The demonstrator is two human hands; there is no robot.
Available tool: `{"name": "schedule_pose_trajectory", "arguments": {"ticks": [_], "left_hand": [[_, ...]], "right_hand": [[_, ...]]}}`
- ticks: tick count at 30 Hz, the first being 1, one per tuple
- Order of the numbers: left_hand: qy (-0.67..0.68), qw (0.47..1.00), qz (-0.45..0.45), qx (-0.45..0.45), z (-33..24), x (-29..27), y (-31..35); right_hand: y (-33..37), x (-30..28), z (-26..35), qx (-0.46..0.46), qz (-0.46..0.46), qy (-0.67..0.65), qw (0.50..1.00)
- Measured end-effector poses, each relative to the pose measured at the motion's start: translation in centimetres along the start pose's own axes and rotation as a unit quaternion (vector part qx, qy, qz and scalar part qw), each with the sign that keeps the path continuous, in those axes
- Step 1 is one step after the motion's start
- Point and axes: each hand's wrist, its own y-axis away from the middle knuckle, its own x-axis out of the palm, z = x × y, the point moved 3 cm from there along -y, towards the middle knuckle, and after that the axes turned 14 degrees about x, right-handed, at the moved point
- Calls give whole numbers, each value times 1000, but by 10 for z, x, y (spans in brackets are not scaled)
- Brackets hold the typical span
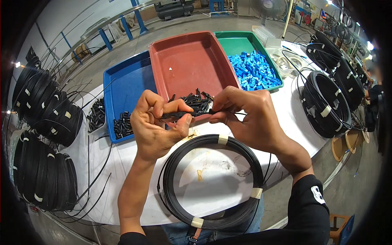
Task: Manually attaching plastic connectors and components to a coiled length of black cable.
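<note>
My left hand (151,130) pinches a small black connector (173,115) between thumb and fingers, in front of the red tray. Close beside it, the fingers and thumb of my right hand (255,116) are closed on a thin black cable (240,113), whose tail sticks out past the fingers. The connector and the cable meet or nearly meet between my hands; fingers partly cover the spot. Below my hands lies a coil of black cable (258,171) bound with pale tape. Black connector parts (196,99) are heaped at the near end of the red tray (190,53).
A blue tray (126,81) with black parts stands left, beside a white box (99,131) of more parts. The green tray (239,41) holds blue clips (253,69). Cable coils are stacked at left (45,171) and right (326,104), with loose ends sticking out over the white table cover (122,163).
</note>
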Motion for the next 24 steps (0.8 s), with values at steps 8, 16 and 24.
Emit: {"name": "schedule_pose_trajectory", "arguments": {"ticks": [8,16,24], "left_hand": [[-1,999,32,34,3,4,2],[-89,977,113,159,-9,3,3],[-137,933,93,320,-18,10,10]], "right_hand": [[-1,6,8,-57,6,-9,998],[2,4,3,-8,16,-43,999],[9,9,12,-194,-85,-8,977]]}}
